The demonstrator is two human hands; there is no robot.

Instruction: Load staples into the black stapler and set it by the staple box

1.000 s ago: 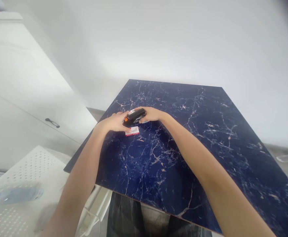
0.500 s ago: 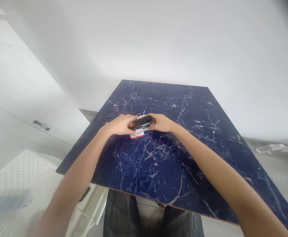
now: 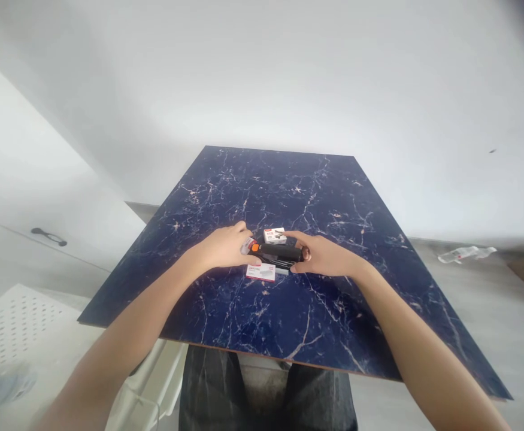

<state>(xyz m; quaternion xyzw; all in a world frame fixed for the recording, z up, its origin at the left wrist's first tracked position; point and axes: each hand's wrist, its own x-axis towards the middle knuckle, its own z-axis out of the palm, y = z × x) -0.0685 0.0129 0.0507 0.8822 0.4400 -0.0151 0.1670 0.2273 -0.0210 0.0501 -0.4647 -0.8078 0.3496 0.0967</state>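
Observation:
A black stapler [image 3: 282, 251] with an orange end lies crosswise on the blue marbled table, among small packages. My left hand [image 3: 226, 246] curls round its orange end, the thumb in front near a white and red box [image 3: 260, 273]. A small clear piece with red print [image 3: 247, 244] shows by the left fingers. Around the right end of the stapler my right hand [image 3: 324, 252] closes, its index finger reaching over the top and its thumb in front. Behind the stapler sits a second small white box [image 3: 274, 235]. A thin silvery strip [image 3: 281, 271] shows below the stapler; its kind is unclear.
The table [image 3: 253, 323] has its front edge close to my legs. A perforated white stool or chair [image 3: 23, 323] stands at the left, with a blurred clear bottle [image 3: 1, 389] on it. Crumpled clear plastic [image 3: 466, 254] lies beyond the right edge. A cabinet handle [image 3: 49, 236] is on the left.
The view has shifted, so hands and stapler appear lower and further right. My hands are slightly further apart, and the rear white box now shows more fully.

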